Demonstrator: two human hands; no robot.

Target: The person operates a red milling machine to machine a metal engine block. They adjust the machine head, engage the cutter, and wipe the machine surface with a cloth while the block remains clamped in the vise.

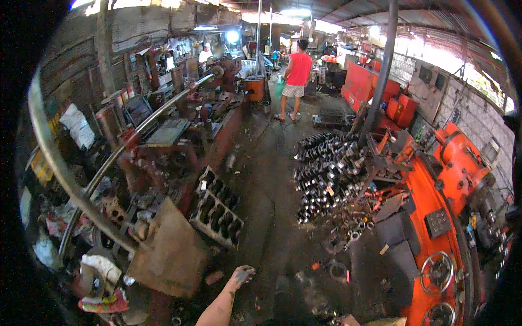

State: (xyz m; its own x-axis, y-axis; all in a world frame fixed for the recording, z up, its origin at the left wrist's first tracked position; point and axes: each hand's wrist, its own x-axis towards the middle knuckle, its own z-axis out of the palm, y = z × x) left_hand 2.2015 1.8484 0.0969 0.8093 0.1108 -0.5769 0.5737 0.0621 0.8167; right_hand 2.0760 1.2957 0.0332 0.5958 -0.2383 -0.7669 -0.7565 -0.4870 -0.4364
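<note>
My left hand (244, 275) reaches out over the dark floor at the lower middle, its fingers curled in. Grey smudges mark it, and whatever may be inside the fingers is too small to make out. An engine block (218, 221) with a row of round bores lies on the floor beyond it, to the left. Only a bit of my right hand (349, 320) shows at the lower edge, with its fingers mostly cut off. Small metal pieces (336, 319) are close beside that hand; whether it touches them I cannot tell.
Several crankshafts (326, 176) lie in rows right of the aisle (266, 190). An orange machine with handwheels (436, 271) runs along the right. A long machine bed (217, 149) and brown board (168, 252) flank the left. A person in red (299, 70) stands ahead holding a green bag (280, 88).
</note>
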